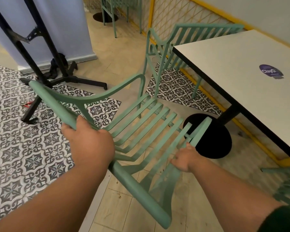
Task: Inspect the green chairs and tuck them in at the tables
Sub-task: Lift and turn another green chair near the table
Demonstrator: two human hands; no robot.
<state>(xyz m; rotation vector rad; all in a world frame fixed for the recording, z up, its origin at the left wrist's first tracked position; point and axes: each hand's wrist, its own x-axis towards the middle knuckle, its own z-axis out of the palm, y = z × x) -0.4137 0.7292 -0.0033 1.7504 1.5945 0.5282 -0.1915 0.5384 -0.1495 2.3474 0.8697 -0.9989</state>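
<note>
A green slatted chair (141, 124) stands tilted in front of me, its seat facing the white table (241, 67) on the right. My left hand (89, 141) grips the top rail of its backrest near the left armrest. My right hand (185, 158) grips the chair's right side, just below the right armrest. A second green chair (166, 46) sits on the table's far side, partly under the tabletop. A third green chair (114, 9) stands further back by the lattice wall.
The table's black post and round base (214, 139) are close to the chair's right armrest. A black folding stand (40, 64) with splayed legs sits on the patterned floor at left. Part of another green chair (288, 185) shows at the right edge.
</note>
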